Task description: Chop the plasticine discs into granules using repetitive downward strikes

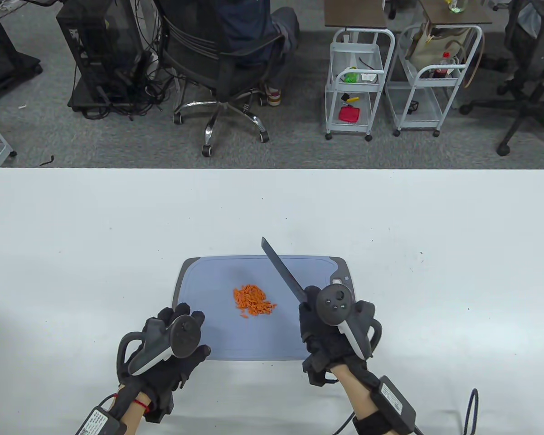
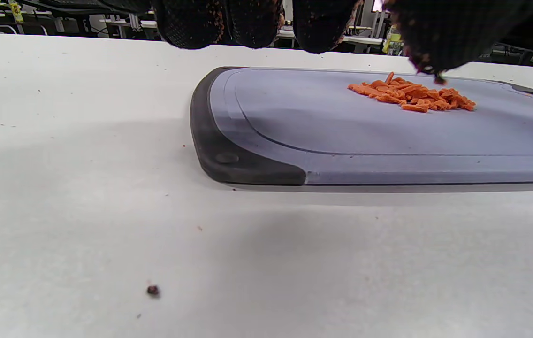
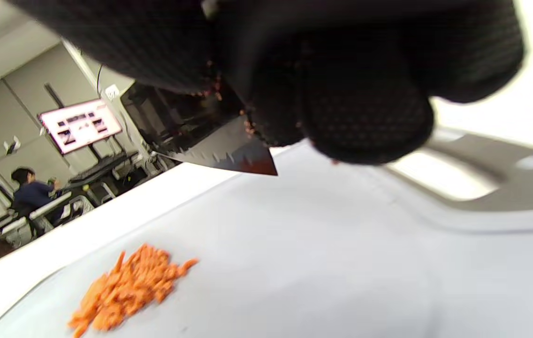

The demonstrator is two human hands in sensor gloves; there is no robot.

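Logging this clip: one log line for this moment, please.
right hand: holds knife raised | left hand: at board corner | orange bits: piled

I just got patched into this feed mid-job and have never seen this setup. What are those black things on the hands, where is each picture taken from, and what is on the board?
There is no robot here: these are a person's two hands in black sensor gloves, each with a tracker strapped to its back.

The big picture looks down at the white table. The other two come from cameras on the wrists, so gloved fingers hang in from the top.

On the table lies a blue-grey cutting board with a small heap of orange plasticine pieces, already chopped small.

The right hand grips a dark knife, its blade raised above the board to the right of the heap. The left hand holds nothing; it is at the board's near left corner, but whether it touches the board is unclear.
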